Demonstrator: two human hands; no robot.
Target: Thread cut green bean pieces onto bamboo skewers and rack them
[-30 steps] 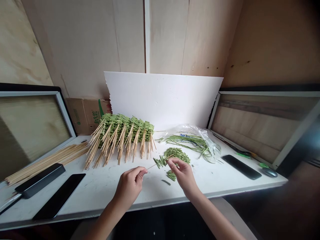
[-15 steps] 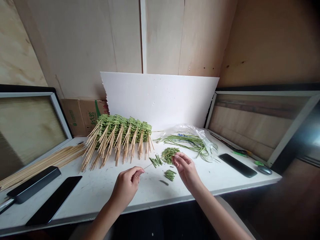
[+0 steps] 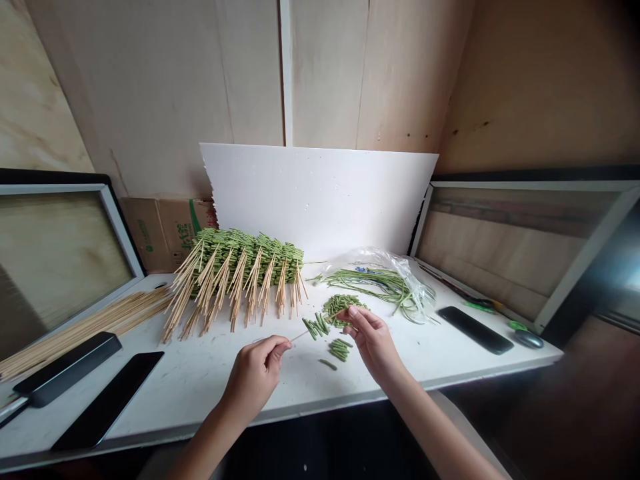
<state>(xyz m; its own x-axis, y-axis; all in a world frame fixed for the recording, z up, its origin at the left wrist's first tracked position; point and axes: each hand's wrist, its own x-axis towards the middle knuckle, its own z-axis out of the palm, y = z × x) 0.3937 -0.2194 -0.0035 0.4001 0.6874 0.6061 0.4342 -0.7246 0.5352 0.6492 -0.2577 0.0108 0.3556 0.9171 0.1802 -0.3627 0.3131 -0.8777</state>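
My left hand (image 3: 257,373) pinches the near end of a thin bamboo skewer (image 3: 300,335) that carries several short green bean pieces (image 3: 316,326) at its far end. My right hand (image 3: 373,340) is closed in a pinch at the skewer's tip, on a small green bean piece. Just beyond lies a heap of cut bean pieces (image 3: 340,305), and a smaller cluster (image 3: 340,349) rests on the white table (image 3: 200,380) below my right hand. A single piece (image 3: 328,364) lies nearer the edge.
A big pile of finished bean skewers (image 3: 240,267) lies at the back left. Bare skewers (image 3: 85,327) fan out far left. A plastic bag of long beans (image 3: 385,283) sits right. Dark flat devices (image 3: 107,400) (image 3: 475,329), a white foam board (image 3: 320,193), a cardboard box (image 3: 165,230).
The view shifted slightly. My right hand went from the skewer to the heap of cut pieces and came back to the skewer tip. My left hand kept holding the skewer.
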